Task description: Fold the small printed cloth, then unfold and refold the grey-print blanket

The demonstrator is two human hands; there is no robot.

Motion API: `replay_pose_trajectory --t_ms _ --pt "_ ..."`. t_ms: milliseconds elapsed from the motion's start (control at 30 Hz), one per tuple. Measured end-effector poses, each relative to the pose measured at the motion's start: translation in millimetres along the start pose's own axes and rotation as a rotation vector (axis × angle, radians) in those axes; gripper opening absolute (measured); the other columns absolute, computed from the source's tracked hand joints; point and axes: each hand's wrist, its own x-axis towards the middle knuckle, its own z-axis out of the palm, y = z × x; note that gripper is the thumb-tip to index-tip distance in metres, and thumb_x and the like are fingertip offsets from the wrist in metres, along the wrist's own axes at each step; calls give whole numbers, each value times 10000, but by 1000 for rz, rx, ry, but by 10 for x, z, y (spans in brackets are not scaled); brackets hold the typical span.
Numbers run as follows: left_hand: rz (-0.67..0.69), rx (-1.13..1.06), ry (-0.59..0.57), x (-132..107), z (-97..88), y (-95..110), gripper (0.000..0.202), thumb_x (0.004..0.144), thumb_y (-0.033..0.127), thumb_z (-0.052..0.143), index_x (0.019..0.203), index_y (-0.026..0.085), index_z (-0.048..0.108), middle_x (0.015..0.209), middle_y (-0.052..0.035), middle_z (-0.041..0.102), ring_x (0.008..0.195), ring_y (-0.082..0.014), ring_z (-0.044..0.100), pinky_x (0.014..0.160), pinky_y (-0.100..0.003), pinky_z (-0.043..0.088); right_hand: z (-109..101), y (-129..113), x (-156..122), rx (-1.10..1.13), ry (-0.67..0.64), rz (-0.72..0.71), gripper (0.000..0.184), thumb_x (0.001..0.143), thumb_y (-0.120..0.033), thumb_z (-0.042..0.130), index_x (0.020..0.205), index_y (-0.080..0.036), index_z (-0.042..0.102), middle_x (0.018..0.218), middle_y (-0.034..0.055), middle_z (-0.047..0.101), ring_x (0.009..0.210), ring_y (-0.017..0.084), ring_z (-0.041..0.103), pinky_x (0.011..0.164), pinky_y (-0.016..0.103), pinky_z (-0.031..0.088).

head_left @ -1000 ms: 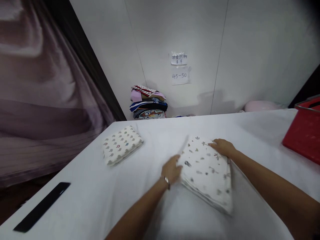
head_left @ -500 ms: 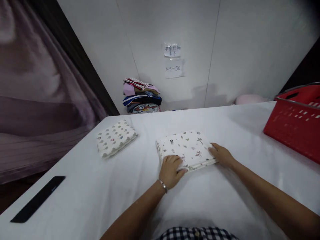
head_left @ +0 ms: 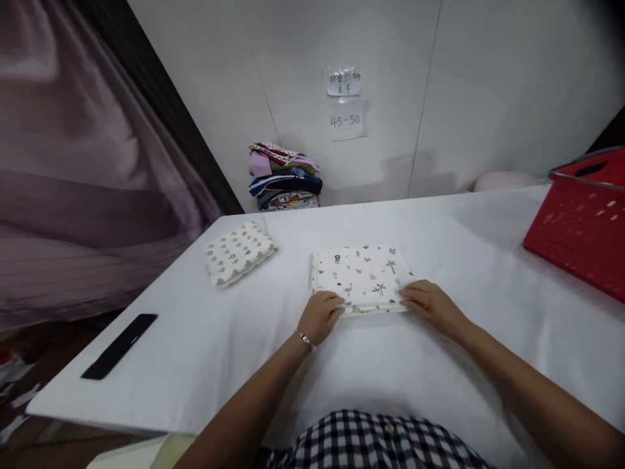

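A folded white cloth with small printed figures (head_left: 361,277) lies flat on the white table (head_left: 390,365) in front of me. My left hand (head_left: 319,316) grips its near left corner with fingers curled over the edge. At the near right corner my right hand (head_left: 430,306) pinches the cloth's edge the same way. A second folded cloth with coloured dots (head_left: 238,253) lies apart, at the table's far left.
A red plastic basket (head_left: 581,225) stands at the right edge. A black flat strip (head_left: 120,337) lies near the left front corner. A pile of folded clothes (head_left: 286,177) sits behind the table by the wall. A mauve curtain (head_left: 73,163) hangs at left.
The printed cloth has been turned from a slant to square with me and drawn nearer. Both hands have slid from its sides to its near corners.
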Motion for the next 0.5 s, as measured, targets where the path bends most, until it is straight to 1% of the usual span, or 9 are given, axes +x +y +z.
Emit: replay_pose_trajectory --t_ms 67,167,267,367,500 --pt "-13 40 -28 30 8 21 213 845 254 495 1001 209 633 966 -64 614 916 -191 524 827 -361 418 -2 -20 38 -79 -58 -57 260 881 -331 433 1015 -258 643 1007 62 630 934 221 546 792 392 432" --pt "-30 81 -79 84 13 12 204 839 260 512 989 199 636 939 -61 608 886 -188 513 813 -348 409 -31 -55 97 -157 -149 -78 262 889 -307 419 1002 -260 650 977 58 628 893 207 542 762 368 416" --pt "-45 105 -122 135 12 -1 179 845 256 507 948 203 643 913 -54 608 866 -183 511 800 -335 401 -35 -98 148 -228 -187 -84 274 894 -290 400 945 -250 666 916 58 627 834 194 532 718 337 398" --pt "-26 176 -134 163 -17 33 192 869 226 452 914 194 636 896 -57 601 846 -181 507 780 -329 389 17 -101 158 -285 -167 -102 308 896 -231 357 923 -220 663 866 66 624 792 187 520 688 314 382" --pt "14 313 -65 121 -65 120 224 890 204 392 901 172 613 881 -72 587 840 -196 491 755 -341 366 106 -32 79 -286 -50 -142 313 881 -155 332 944 -180 638 923 93 620 852 200 515 726 316 384"
